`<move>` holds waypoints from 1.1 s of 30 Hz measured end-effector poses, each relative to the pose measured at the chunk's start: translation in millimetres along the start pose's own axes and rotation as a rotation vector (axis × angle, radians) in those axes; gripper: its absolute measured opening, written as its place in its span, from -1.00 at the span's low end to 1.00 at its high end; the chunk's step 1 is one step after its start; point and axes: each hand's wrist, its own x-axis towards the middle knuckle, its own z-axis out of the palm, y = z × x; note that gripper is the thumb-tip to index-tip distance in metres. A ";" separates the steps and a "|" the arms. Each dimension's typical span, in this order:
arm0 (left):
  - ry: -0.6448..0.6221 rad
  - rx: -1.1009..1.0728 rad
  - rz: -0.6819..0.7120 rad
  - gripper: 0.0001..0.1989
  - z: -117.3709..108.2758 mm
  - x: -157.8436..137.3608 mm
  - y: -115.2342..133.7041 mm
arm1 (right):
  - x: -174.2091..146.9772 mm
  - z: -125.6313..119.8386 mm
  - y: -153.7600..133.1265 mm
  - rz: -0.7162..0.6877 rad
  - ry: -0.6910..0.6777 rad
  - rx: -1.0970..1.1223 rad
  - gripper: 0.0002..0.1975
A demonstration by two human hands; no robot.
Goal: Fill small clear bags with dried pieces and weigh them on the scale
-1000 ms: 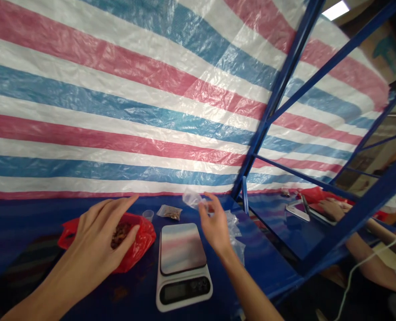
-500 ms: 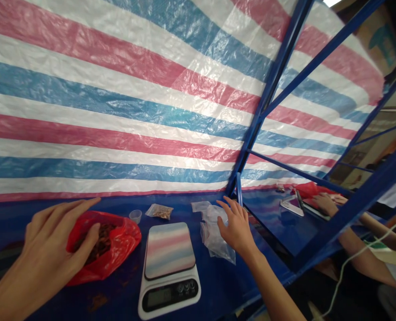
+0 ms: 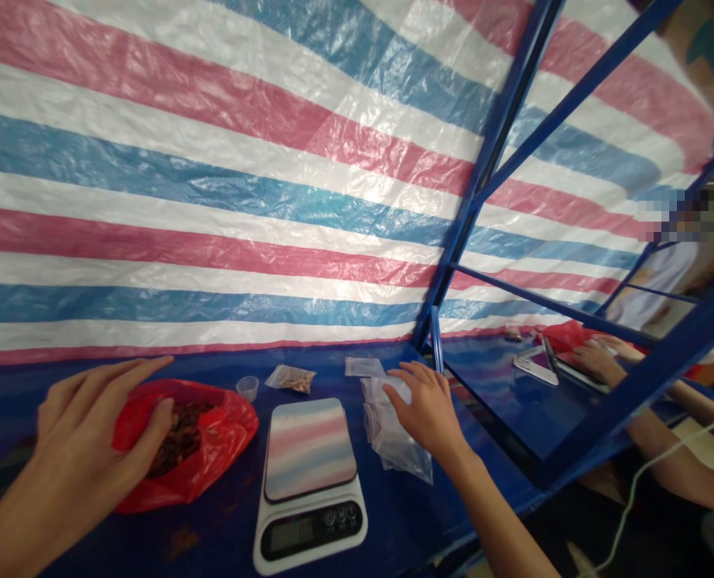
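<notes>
My left hand (image 3: 100, 429), fingers apart and holding nothing, hovers over the left side of a red plastic bag (image 3: 224, 437). Dark brown dried pieces (image 3: 185, 433) fill the bag's open mouth. On the right, my right hand (image 3: 422, 405) hangs over a pile of clear plastic bags (image 3: 386, 429) with its fingers spread; whether it touches them I cannot tell. A digital scale (image 3: 312, 482) with a mirror-like plate lies between my hands, nothing on the plate. Behind it are a small clear cup (image 3: 247, 388) and a filled clear bag (image 3: 292, 378) with light brown pieces.
Blue metal posts (image 3: 465, 217) rise right of the bags. Striped plastic sheeting (image 3: 212, 201) hangs behind the blue table (image 3: 212, 546). Further right, another person's hands (image 3: 601, 357) work near a second scale (image 3: 536, 365) and red bag. A white cable (image 3: 627, 498) hangs at the lower right.
My right hand has lowered slightly over the clear bags, its fingers drawn in a little. The bags have spread slightly. My left hand stays over the red bag.
</notes>
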 end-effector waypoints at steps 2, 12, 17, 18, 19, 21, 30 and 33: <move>0.027 0.104 0.022 -0.54 -3.9 3.4 9.1 | 13.4 -2.4 -21.0 -0.017 0.058 0.006 -0.75; -0.056 0.209 0.242 -0.64 -5.6 0.5 23.2 | 82.4 60.5 -149.6 -0.226 -0.458 0.029 -0.73; -0.079 0.081 0.208 -0.76 -13.1 1.8 33.7 | 81.6 46.9 -144.3 -0.249 -0.422 0.017 -0.85; -0.090 0.031 0.184 -0.77 -14.0 2.5 37.9 | 76.4 38.2 -142.0 -0.263 -0.394 0.028 -0.86; -0.100 -0.027 0.155 -0.78 -14.6 3.1 42.9 | 69.6 28.5 -140.1 -0.281 -0.362 0.044 -0.87; -0.141 -0.147 0.070 -0.77 -15.0 3.7 55.0 | 52.3 9.0 -138.3 -0.337 -0.233 0.141 -0.92; -0.459 -0.583 -0.384 -0.70 -10.6 -2.2 92.8 | -3.4 -26.9 -157.4 -0.482 0.042 0.468 -0.89; -0.491 -0.624 -0.436 -0.71 -8.0 -2.3 89.9 | -5.0 -26.9 -158.9 -0.502 0.019 0.482 -0.90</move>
